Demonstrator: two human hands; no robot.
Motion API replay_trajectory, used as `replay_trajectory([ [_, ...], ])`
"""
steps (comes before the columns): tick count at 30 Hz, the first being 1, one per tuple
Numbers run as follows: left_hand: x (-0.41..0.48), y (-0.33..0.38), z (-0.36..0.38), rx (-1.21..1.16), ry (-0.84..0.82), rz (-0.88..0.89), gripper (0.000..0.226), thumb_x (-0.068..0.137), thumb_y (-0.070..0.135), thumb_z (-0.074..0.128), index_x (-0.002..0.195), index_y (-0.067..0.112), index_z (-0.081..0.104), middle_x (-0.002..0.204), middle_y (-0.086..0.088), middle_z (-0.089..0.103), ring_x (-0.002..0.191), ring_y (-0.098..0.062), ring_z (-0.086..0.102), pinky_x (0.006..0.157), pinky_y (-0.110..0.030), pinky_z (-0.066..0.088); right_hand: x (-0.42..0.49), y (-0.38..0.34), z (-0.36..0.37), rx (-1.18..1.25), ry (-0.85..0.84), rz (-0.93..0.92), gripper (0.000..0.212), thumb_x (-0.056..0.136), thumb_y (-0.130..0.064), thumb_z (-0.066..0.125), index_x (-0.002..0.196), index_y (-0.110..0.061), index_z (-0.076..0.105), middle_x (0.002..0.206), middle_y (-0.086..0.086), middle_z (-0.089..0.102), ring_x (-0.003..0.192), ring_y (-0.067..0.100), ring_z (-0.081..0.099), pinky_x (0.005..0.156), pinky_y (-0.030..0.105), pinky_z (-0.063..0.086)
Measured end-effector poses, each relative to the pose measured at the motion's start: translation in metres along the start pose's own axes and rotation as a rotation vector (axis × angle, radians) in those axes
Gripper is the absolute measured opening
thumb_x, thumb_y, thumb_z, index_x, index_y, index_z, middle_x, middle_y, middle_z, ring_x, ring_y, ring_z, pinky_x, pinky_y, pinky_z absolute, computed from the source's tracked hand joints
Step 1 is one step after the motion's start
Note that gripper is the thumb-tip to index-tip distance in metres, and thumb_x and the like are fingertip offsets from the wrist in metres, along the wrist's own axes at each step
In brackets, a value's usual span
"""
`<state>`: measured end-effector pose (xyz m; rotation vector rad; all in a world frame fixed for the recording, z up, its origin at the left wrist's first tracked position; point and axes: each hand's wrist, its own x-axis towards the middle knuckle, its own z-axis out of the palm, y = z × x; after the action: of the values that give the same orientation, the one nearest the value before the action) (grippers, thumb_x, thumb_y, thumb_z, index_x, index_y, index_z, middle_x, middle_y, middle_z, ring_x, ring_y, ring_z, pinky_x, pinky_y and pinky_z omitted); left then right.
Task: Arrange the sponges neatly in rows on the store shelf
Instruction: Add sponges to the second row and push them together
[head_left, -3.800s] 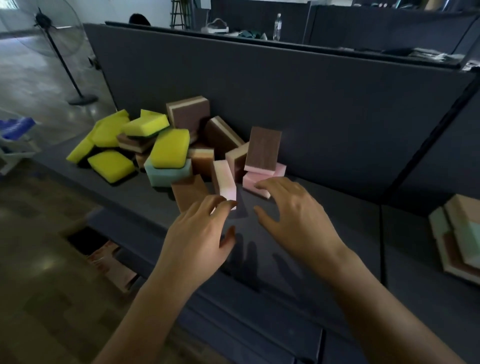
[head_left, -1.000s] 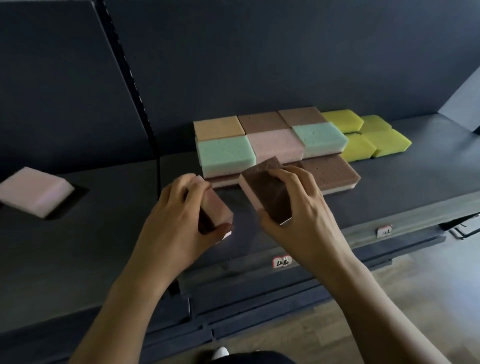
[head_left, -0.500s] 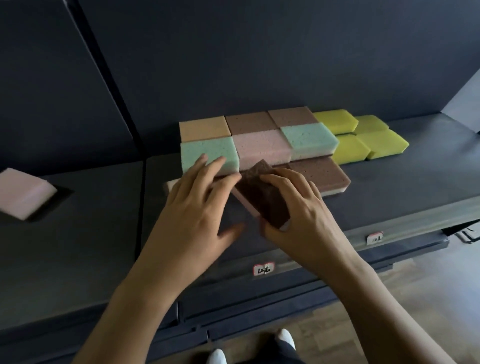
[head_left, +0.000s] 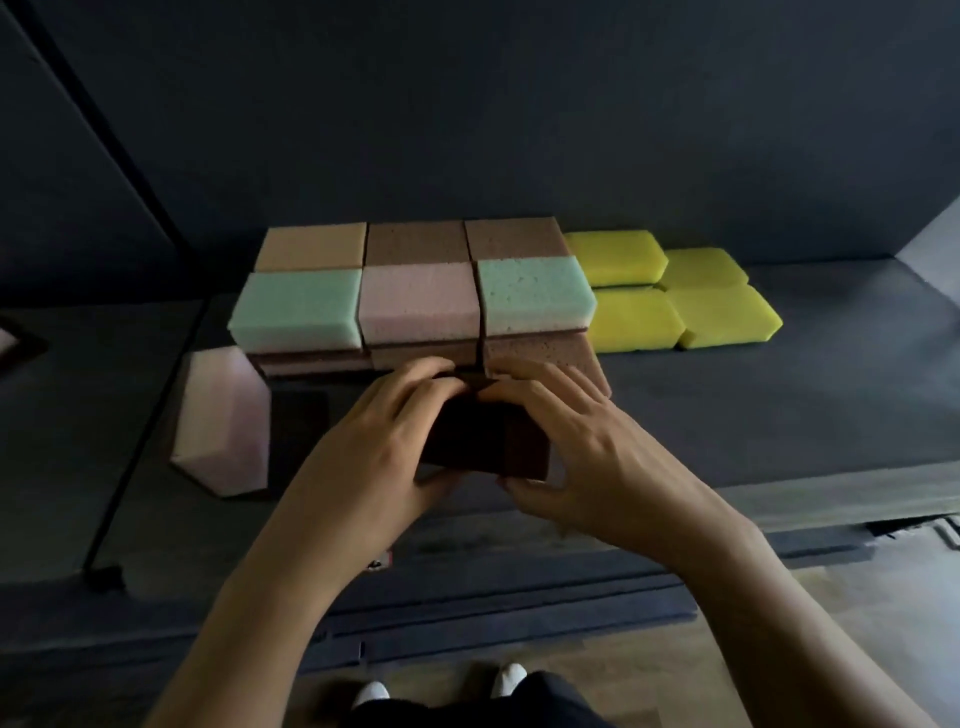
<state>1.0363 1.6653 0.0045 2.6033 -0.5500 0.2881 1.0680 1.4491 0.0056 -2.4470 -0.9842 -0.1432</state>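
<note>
A dark brown sponge (head_left: 485, 444) lies on the grey shelf (head_left: 753, 415) in front of the stacked rows, gripped between both hands. My left hand (head_left: 363, 457) curls round its left side and my right hand (head_left: 582, 447) round its right side, fingertips meeting over its far edge. Behind them stand rows of sponges: two mint ones (head_left: 296, 312) (head_left: 530, 293), a pink one (head_left: 418, 301), a tan one (head_left: 311, 247) and brown ones (head_left: 415, 241). A pink sponge (head_left: 218, 421) lies apart at the left. Several yellow sponges (head_left: 670, 296) sit to the right.
A dark back panel (head_left: 519, 104) rises behind the shelf. A black upright post (head_left: 130, 415) divides the shelf at the left. Another pink sponge's corner (head_left: 5, 345) shows at the far left edge. Wooden floor and my shoes (head_left: 371, 693) are below.
My left hand has let go of the pink sponge, which now lies at the left, and has joined my right hand on the brown sponge, now lower and flatter on the shelf.
</note>
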Motion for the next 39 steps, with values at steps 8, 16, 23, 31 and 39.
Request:
replay_trajectory([
  [8,-0.013,-0.002,-0.005,0.004,0.039,-0.028,0.063,0.077,0.035,0.067,0.134,0.015,0.051,0.149,0.002,0.04,0.135,-0.015,0.042,0.1,-0.036,0.049,0.005,0.0,0.005,0.054,0.026,-0.035,0.062,0.079,-0.036,0.076,0.133,-0.016,0.052,0.13,0.0,0.051,0.118,0.02,0.049,0.094,0.038,0.049],
  [16,-0.016,-0.014,-0.019,0.105,0.049,0.044,0.066,0.076,0.038,0.072,0.134,0.016,0.05,0.151,-0.001,0.036,0.139,-0.02,0.037,0.101,-0.037,0.047,0.017,-0.016,0.003,0.059,0.062,-0.001,0.059,0.079,-0.033,0.076,0.132,-0.019,0.053,0.129,-0.004,0.051,0.12,0.012,0.045,0.099,0.029,0.043],
  [23,-0.011,-0.026,-0.028,0.087,0.095,0.081,0.059,0.076,0.029,0.072,0.13,0.013,0.055,0.141,-0.002,0.045,0.131,-0.019,0.045,0.1,-0.03,0.044,0.023,-0.022,0.004,0.008,0.03,-0.007,0.072,0.078,-0.042,0.079,0.14,-0.02,0.049,0.144,-0.005,0.044,0.135,0.014,0.04,0.11,0.031,0.037],
  [31,-0.016,-0.034,-0.035,0.157,0.049,0.111,0.061,0.076,0.031,0.073,0.132,0.015,0.054,0.138,-0.002,0.047,0.132,-0.021,0.043,0.103,-0.038,0.045,0.033,-0.029,0.014,0.115,0.074,0.047,0.061,0.081,-0.034,0.074,0.137,-0.025,0.051,0.135,-0.011,0.053,0.127,0.009,0.048,0.099,0.034,0.046],
  [39,-0.017,-0.039,-0.034,0.164,0.071,0.122,0.065,0.067,0.006,0.081,0.127,0.013,0.057,0.127,-0.003,0.053,0.119,-0.023,0.054,0.08,-0.036,0.058,0.027,-0.02,0.016,0.007,0.037,0.0,0.071,0.077,-0.033,0.081,0.139,-0.02,0.05,0.139,-0.007,0.049,0.131,0.014,0.043,0.109,0.022,0.033],
])
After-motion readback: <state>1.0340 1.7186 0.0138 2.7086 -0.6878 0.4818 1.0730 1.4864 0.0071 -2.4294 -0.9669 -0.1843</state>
